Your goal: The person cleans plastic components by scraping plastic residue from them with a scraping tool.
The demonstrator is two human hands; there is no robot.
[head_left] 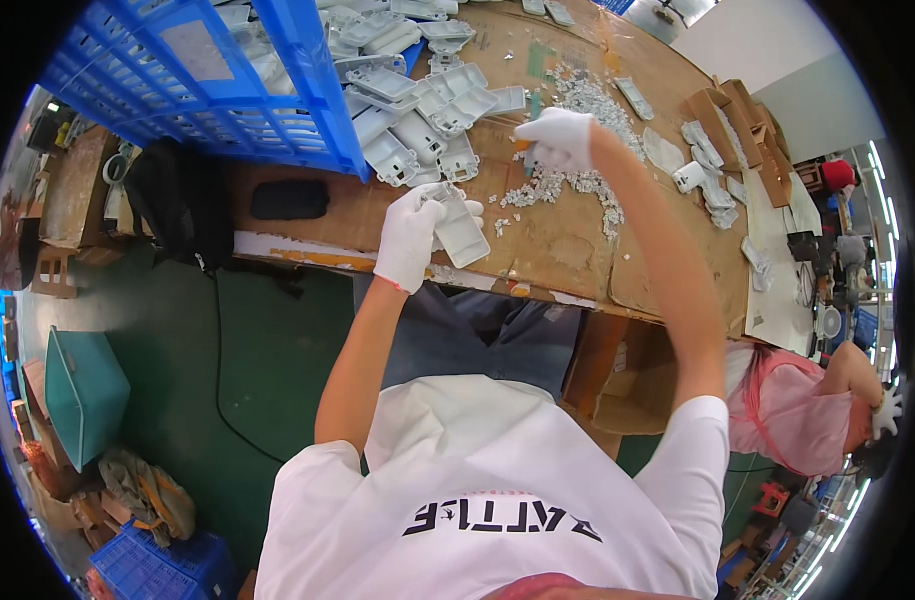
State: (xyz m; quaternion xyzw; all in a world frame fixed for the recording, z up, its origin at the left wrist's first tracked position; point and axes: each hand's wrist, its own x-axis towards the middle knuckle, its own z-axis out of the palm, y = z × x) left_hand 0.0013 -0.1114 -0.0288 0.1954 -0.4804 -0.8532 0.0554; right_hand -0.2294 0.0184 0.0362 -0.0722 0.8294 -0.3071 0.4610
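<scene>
My left hand (410, 235), in a white glove, grips a white plastic housing (462, 236) by its upper end, above the table's near edge. The housing is a shallow, open oblong shell, tilted toward me. My right hand (560, 138), also gloved in white, is closed over the pile of small white parts (588, 100). A bit of orange shows at its fingers, but what it holds is too small to make out. More white housings (443, 110) lie heaped beyond my left hand.
A blue plastic crate (278, 110) stands at the left of the cardboard-covered table (568, 255). Beside it lie a dark pouch (290, 199) and a black bag (183, 200). Cardboard trays (723, 125) and wrapped parts (713, 180) are at the right. A person in pink (793, 410) sits farther right.
</scene>
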